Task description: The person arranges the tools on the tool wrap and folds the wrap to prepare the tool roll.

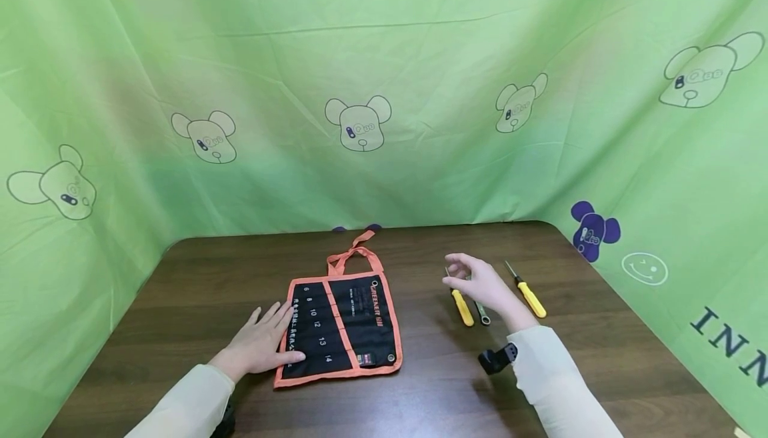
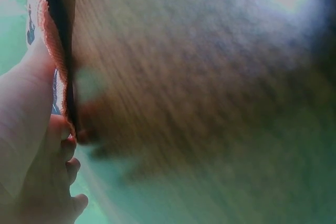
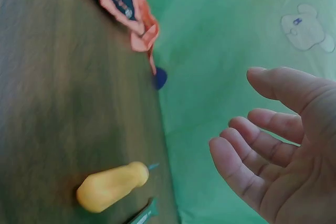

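Note:
A black tool pouch (image 1: 369, 311) with orange trim, numbered slots and an orange tie strap lies flat on the table. My left hand (image 1: 258, 341) rests on its left edge with fingers spread and thumb laid across the corner. In the left wrist view, the orange edging (image 2: 50, 40) runs beside that hand (image 2: 23, 135). Over the tools on the right, my right hand (image 1: 483, 285) hovers with loosely bent fingers and holds nothing. Below it lie a yellow-handled screwdriver (image 1: 461, 308) and a metal wrench (image 1: 483, 315), both partly hidden by the hand in the head view.
Another yellow-handled screwdriver (image 1: 531, 299) lies to the right of the right hand. The brown wooden table (image 1: 432, 398) meets a green curtain (image 1: 420, 178) printed with bear heads at its back and sides. Black wrist cameras (image 1: 498, 359) sit at the sleeves.

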